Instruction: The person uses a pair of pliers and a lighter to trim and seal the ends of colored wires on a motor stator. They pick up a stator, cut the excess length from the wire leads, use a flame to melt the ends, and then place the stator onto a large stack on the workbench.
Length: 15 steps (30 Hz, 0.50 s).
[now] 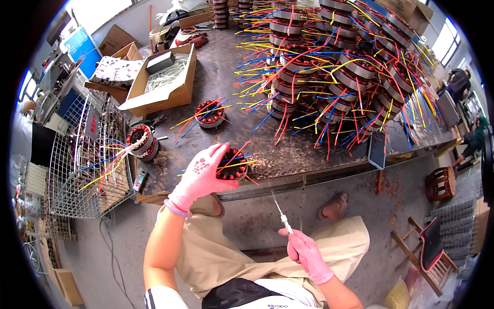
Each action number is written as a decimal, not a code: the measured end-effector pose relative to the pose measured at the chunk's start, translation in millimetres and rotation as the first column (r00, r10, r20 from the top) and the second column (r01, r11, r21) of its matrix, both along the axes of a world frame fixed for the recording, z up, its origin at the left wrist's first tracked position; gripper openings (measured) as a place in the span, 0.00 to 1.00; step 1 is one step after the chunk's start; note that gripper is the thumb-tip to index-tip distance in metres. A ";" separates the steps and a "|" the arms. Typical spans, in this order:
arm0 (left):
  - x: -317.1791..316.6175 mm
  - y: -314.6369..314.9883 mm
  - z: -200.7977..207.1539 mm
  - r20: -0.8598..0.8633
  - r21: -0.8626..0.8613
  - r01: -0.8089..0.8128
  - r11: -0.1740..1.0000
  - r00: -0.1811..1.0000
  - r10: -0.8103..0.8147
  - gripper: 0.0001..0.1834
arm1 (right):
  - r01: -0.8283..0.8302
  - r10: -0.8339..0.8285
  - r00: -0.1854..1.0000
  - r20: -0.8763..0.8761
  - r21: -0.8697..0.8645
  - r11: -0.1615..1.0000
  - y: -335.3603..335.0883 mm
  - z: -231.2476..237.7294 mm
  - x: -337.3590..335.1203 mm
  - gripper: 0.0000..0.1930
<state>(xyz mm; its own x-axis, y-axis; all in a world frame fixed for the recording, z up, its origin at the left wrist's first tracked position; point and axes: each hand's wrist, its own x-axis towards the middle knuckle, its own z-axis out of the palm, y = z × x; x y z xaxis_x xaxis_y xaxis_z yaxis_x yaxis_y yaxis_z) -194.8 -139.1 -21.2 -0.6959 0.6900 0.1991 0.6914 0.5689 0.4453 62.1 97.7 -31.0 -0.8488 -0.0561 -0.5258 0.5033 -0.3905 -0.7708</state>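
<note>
My left hand [199, 176], in a pink glove, grips the left side of a motor stator [236, 171] at the table's front edge. Red windings ring its opening, and red, blue and yellow leads stick out; the palm hides part of it. Over my lap, my right hand [307, 254], also gloved, is closed round a slim tool with a thin metal shaft [283, 218]. The shaft points up toward the table edge, apart from the stator; fingers cover its handle. Another small stator [210, 114] lies behind, and a taller stator [142, 143] with white-sleeved leads stands to the left.
Tall stacks of stators [290, 77] with splayed leads fill the table's right. An open cardboard box [184, 82] of clear strips sits at the back left. Wire baskets [87, 159] stand left of the table. A wooden stool [441, 184] and a chair [431, 247] are at right.
</note>
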 end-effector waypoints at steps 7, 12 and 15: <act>1.2 6.8 1.7 -0.016 0.022 -0.014 1.000 1.000 0.014 0.53 | -0.011 0.012 1.000 0.025 -0.043 0.999 -4.3 -1.0 -1.7 0.21; -0.3 7.2 1.5 -0.015 0.010 -0.023 1.000 1.000 0.023 0.51 | -0.013 0.012 1.000 -0.028 -0.038 0.999 -11.7 -4.4 -3.0 0.22; -1.3 9.8 4.8 0.030 0.025 0.001 1.000 1.000 -0.002 0.51 | 0.002 -0.003 1.000 -0.014 -0.060 0.998 -12.7 -6.6 -5.4 0.22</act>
<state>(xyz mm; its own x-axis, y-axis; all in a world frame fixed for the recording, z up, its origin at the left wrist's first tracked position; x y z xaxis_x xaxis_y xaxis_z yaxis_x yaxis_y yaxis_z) -196.1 -129.3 -16.5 -0.7009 0.6860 0.1952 0.6783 0.5566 0.4796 56.7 85.0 -37.6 -0.8562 -0.0852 -0.5096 0.4918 -0.4371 -0.7531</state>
